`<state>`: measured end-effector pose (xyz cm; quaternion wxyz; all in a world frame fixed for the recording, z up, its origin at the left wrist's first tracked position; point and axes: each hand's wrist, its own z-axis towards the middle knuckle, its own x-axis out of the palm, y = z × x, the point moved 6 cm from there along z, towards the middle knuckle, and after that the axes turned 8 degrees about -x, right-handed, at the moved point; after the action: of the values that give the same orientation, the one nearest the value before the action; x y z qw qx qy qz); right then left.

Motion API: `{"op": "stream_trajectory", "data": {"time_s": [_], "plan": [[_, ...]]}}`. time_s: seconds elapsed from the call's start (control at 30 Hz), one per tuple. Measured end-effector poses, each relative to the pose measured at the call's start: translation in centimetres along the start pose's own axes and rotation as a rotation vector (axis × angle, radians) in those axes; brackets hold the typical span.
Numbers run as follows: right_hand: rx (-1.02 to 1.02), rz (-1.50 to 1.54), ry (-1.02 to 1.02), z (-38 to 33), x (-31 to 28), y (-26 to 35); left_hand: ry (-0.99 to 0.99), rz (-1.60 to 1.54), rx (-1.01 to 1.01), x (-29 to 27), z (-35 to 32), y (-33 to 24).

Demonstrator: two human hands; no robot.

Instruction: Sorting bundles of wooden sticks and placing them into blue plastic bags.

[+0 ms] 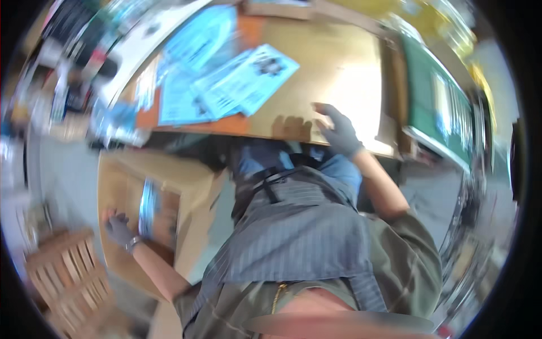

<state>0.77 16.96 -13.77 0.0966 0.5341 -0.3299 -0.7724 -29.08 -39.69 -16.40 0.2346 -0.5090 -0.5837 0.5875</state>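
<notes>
My left hand (119, 229), in a grey glove that leaves the fingertips bare, is over an open cardboard box (195, 169) at my left. Motion blurs it, but its fingers look apart, with nothing seen in them. Inside the box, to the right of this hand, a blue and white bundle (148, 208) stands against the brown interior. Over the front edge of the table (322, 62), my right hand (340, 131), gloved likewise, is open with its fingers spread. Its shadow falls on the tabletop. Several light blue printed sheets (248, 85) lie overlapping to its left.
An orange surface (148, 120) shows under the sheets. A green crate-like thing (432, 96) stands right of the table. Blurred clutter and a clear plastic bag (116, 124) are at the left. A slatted wooden piece (70, 268) stands beyond the box, at lower left.
</notes>
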Motion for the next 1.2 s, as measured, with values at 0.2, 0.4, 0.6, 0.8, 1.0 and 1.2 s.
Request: {"op": "stream_trajectory", "data": {"time_s": [0.2, 0.4, 0.6, 0.8, 1.0, 1.2], "plan": [[-0.158, -0.315, -0.272, -3.8, 2.1, -3.8, 0.824, -0.061, 0.340, 25.1, -22.3, -11.4], [-0.246, -0.288, -0.441, -4.8, 3.2, -3.9, 1.267, 0.326, 1.125, 44.8, -40.8, -4.3], [-0.233, -0.301, -0.511, -5.9, 3.3, -4.9, 0.805, 0.663, 1.414, 52.4, -42.6, -2.3], [-0.297, -0.296, -0.559, -5.1, 5.1, -5.2, 0.698, 0.593, 1.433, 52.8, -38.9, -2.7], [-0.238, -0.280, -0.441, -5.2, 5.6, -5.9, 0.667, 0.628, 1.415, 53.3, -39.2, -2.4], [-0.240, -0.263, -0.439, -5.3, 5.4, -5.9, 0.677, 0.646, 1.391, 53.1, -39.3, -2.6]]}}
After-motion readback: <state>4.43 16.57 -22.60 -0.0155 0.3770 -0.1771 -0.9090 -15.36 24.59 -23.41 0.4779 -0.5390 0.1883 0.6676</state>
